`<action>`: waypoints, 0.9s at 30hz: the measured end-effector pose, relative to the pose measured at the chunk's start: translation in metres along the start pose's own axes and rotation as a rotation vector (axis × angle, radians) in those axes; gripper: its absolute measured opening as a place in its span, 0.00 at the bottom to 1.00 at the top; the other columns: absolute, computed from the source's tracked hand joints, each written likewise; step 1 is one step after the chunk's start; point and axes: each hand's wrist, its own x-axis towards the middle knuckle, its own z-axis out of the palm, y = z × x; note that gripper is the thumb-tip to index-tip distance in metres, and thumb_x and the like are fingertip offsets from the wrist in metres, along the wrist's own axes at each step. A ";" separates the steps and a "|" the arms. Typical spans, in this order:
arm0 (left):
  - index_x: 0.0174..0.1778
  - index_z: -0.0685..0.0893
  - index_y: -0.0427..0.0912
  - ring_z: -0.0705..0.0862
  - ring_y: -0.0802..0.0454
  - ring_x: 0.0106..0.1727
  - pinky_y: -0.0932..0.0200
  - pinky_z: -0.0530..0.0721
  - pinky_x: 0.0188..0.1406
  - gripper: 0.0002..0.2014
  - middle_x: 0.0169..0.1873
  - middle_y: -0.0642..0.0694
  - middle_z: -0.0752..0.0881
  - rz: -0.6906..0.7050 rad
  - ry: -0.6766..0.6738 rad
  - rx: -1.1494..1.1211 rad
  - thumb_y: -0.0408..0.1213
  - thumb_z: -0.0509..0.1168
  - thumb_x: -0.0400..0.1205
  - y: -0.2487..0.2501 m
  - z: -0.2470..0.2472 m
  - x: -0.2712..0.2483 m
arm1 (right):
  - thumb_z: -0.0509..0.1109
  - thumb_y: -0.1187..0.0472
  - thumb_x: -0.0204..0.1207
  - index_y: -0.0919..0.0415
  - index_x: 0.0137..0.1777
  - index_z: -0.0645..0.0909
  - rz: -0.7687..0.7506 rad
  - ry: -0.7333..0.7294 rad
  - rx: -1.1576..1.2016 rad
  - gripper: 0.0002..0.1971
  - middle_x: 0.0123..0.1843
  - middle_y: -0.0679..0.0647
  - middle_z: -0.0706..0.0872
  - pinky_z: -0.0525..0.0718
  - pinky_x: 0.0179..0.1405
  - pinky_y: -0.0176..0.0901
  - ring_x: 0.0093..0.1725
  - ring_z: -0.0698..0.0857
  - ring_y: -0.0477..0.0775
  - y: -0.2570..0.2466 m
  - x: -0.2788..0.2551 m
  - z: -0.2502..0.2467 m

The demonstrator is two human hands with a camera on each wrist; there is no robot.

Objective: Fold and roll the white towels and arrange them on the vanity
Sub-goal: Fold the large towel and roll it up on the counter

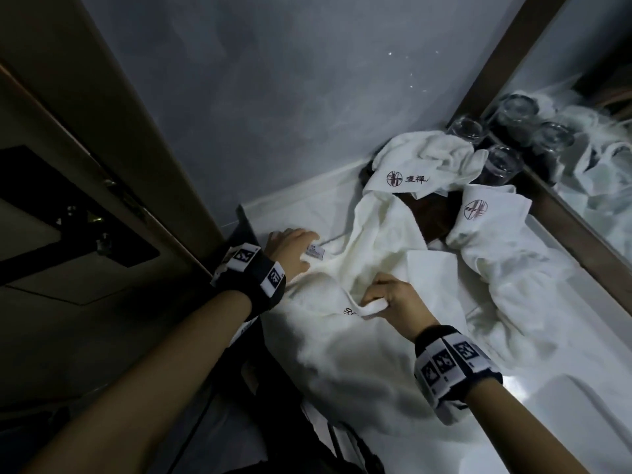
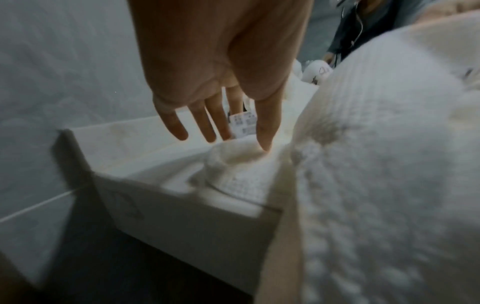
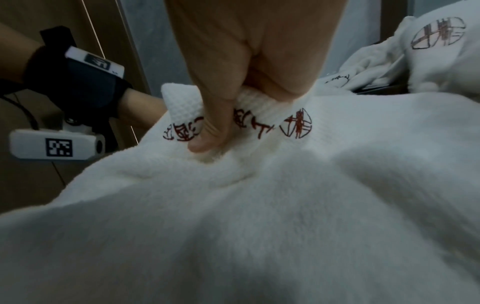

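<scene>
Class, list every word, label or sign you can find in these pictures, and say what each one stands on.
Crumpled white towel by the glasses: round dark red emblem, then characters too blurred to quote.
Second white towel near the mirror: emblem only.
White towel under the hands: same emblem, red characters partly covered.
Small white care tag: print too small.
Wristband markers: coded squares, no words.

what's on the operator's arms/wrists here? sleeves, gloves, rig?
No sleeves or gloves: forearms and both hands are bare. Left wrist carries a black strap with white blocks printed with black square fiducial codes; a thin black cable runs from it. Right wrist wears a matching black band with white coded blocks.
</scene>
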 end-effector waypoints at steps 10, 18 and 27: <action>0.49 0.79 0.27 0.79 0.34 0.49 0.46 0.71 0.48 0.08 0.49 0.26 0.80 -0.081 0.663 -0.246 0.31 0.63 0.80 -0.014 -0.074 0.032 | 0.80 0.75 0.59 0.61 0.36 0.87 0.085 0.058 0.149 0.10 0.37 0.49 0.76 0.74 0.43 0.23 0.36 0.78 0.41 0.009 -0.001 -0.002; 0.67 0.72 0.35 0.72 0.38 0.67 0.47 0.69 0.68 0.24 0.66 0.34 0.70 -0.045 0.329 -0.119 0.36 0.68 0.76 0.007 -0.018 0.009 | 0.71 0.54 0.75 0.52 0.37 0.84 0.167 0.195 0.126 0.06 0.37 0.44 0.78 0.71 0.40 0.30 0.37 0.79 0.40 0.009 0.018 -0.014; 0.70 0.66 0.46 0.39 0.32 0.81 0.34 0.47 0.79 0.35 0.81 0.39 0.44 0.067 -0.221 0.038 0.61 0.66 0.72 0.026 0.035 -0.011 | 0.67 0.44 0.75 0.68 0.55 0.79 0.595 0.377 -0.501 0.25 0.54 0.63 0.85 0.74 0.42 0.46 0.53 0.85 0.64 0.004 0.070 -0.026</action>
